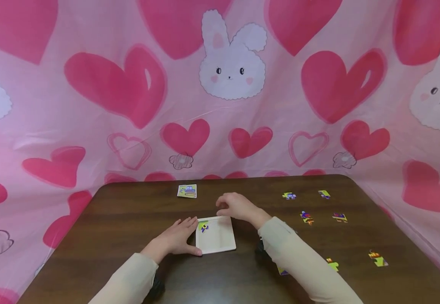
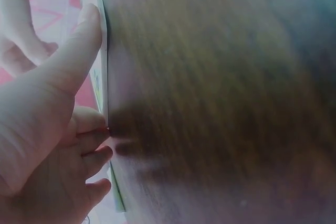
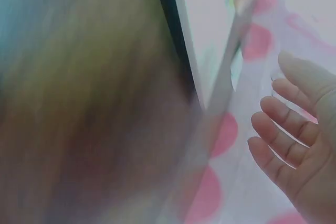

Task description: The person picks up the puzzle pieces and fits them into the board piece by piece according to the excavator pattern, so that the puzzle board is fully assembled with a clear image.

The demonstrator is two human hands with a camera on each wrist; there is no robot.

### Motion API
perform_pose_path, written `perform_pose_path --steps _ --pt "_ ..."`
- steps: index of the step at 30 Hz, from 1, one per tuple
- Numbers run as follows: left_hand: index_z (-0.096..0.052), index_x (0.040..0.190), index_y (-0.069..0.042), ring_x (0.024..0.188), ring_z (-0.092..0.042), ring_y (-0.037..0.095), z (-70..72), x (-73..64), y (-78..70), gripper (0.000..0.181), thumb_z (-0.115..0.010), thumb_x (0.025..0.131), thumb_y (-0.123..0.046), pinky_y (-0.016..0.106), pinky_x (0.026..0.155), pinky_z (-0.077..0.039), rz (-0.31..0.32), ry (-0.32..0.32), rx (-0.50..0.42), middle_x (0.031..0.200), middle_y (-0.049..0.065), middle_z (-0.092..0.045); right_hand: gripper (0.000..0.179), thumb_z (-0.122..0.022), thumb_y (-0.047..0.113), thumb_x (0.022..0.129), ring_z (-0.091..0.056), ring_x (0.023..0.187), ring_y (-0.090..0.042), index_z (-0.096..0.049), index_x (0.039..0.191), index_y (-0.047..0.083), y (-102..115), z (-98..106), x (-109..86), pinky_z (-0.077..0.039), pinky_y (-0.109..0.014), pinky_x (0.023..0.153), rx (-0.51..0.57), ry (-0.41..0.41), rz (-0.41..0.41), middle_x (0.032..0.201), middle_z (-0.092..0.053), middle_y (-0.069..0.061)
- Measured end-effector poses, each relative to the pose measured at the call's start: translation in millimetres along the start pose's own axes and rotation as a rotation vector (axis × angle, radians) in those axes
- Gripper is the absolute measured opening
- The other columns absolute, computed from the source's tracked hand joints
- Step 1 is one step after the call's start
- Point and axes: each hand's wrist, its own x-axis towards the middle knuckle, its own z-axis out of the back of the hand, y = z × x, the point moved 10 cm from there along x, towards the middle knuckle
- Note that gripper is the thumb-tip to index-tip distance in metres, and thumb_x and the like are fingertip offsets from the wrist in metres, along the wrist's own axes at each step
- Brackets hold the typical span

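Observation:
A shallow white square puzzle tray (image 1: 220, 238) lies on the table, with one green, yellow and purple jigsaw piece (image 1: 203, 227) in its upper left corner. Along the tray's left side rests my left hand (image 1: 176, 238), thumb at the lower corner and fingertips at the upper one. The left wrist view shows that thumb (image 2: 84, 40) lying along the tray's pale edge. My right hand (image 1: 239, 207) is over the tray's far right corner. Its fingers (image 3: 281, 135) are loosely bent and apart in the right wrist view, with nothing between them.
A small picture card (image 1: 187, 191) lies beyond the tray. Several loose jigsaw pieces, such as a yellow-green one (image 1: 378, 259) and a red and blue one (image 1: 306, 218), are spread over the right side of the brown table (image 1: 128, 215). A pink heart-patterned cloth (image 1: 220, 114) hangs behind.

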Motion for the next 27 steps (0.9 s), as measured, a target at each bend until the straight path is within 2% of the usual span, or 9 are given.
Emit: perform_pose_path --steps 6,16,21,27 --pt "-0.033 0.140 0.001 0.134 -0.022 0.032 -0.2 0.3 0.9 0.098 -0.069 0.070 -0.057 0.050 0.108 -0.013 -0.006 -0.002 0.011 0.146 0.015 -0.030 0.026 -0.074 0.020 0.079 -0.056 0.074 -0.013 -0.067 0.099 0.003 -32 35 -11.7 -0.049 -0.030 0.071 0.054 -0.101 -0.027 0.082 -0.062 0.001" --pt "-0.033 0.140 0.002 0.135 -0.021 0.032 1.7 -0.2 -1.5 0.098 -0.069 0.071 -0.057 0.050 0.108 -0.014 -0.016 0.003 0.027 0.146 0.015 -0.029 0.029 -0.072 0.020 0.081 -0.057 0.078 -0.018 -0.065 0.103 0.003 -98 80 -44.0 -0.049 -0.038 0.073 0.142 -0.209 -0.145 0.083 -0.062 -0.001" --pt "-0.034 0.140 0.002 0.135 -0.022 0.031 2.0 0.2 -1.6 0.098 -0.068 0.071 -0.058 0.049 0.108 -0.015 -0.023 -0.005 0.042 0.146 0.015 -0.029 0.031 -0.072 0.022 0.082 -0.056 0.079 -0.022 -0.064 0.104 0.003 -133 92 -63.0 -0.050 -0.039 0.072 0.158 -0.246 -0.207 0.087 -0.062 -0.005" --pt "-0.035 0.139 0.002 0.135 -0.022 0.030 -1.0 1.3 -0.6 0.098 -0.068 0.071 -0.059 0.048 0.107 -0.016 -0.024 -0.008 0.046 0.146 0.014 -0.030 0.038 -0.068 0.023 0.085 -0.055 0.081 -0.025 -0.059 0.111 -0.003 -176 94 -88.2 -0.050 -0.041 0.072 0.147 -0.247 -0.323 0.089 -0.062 -0.010"
